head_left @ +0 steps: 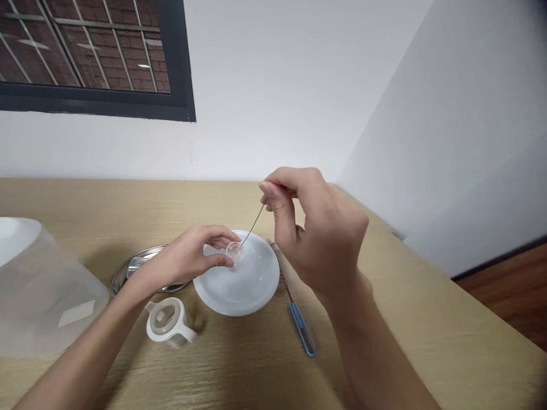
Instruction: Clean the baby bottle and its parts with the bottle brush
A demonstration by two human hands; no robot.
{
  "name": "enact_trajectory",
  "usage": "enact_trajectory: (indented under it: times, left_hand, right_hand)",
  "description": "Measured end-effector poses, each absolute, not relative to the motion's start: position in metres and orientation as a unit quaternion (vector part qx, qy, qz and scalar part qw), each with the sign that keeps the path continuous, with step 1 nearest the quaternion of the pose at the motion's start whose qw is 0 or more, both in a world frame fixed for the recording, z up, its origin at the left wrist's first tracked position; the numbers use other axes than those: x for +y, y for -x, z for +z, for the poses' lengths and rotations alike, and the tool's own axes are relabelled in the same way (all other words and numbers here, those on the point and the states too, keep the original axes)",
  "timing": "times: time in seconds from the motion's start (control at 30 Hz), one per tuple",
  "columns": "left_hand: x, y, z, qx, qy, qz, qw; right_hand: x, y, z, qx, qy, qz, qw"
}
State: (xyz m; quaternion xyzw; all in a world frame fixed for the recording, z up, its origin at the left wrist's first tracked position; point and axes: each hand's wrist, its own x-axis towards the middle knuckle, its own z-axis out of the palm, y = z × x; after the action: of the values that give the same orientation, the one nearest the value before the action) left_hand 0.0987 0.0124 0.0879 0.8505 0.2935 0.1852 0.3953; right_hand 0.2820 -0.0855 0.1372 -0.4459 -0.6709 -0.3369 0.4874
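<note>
My left hand (199, 253) pinches a small clear round piece (235, 251) between thumb and fingers, over the white bowl (239, 302). Closed above and to the right of it, my right hand (316, 228) grips a thin metal wire (255, 221) between thumb and forefinger. The wire slants down to the left, and its lower end reaches the clear piece. Whether that end goes inside the piece is too small to tell. Right of the bowl lies a bottle brush with a blue handle (303, 330), its bristle end partly behind my right hand.
At the left stands a large translucent plastic container (38, 296). A round metal tray (122, 273) is partly hidden by my left forearm. A white cap with handles (168, 322) lies on the wooden table (239, 370). Behind are a wall and a barred window (85, 45).
</note>
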Motion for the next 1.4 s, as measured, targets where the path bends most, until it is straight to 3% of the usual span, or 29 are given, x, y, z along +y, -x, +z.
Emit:
enact_trajectory:
  times: [0.47,0.67,0.93,1.4]
  left_hand:
    - [0.012,-0.100,0.083,0.284,-0.844,0.189,0.415]
    - [0.009,-0.103,0.082,0.298,-0.833,0.208,0.417]
    - [-0.005,-0.114,0.084,0.271,-0.770,0.285,0.502]
    - [-0.003,-0.117,0.083,0.273,-0.683,0.357,0.575]
  right_hand:
    - [-0.080,-0.284,0.132,-0.615,0.466,-0.273,0.574]
    - [-0.082,-0.284,0.136,-0.653,0.454,-0.245,0.555]
    - [-0.077,-0.276,0.133,-0.694,0.426,-0.084,0.574]
    - [-0.059,-0.282,0.118,-0.694,0.424,0.082,0.577]
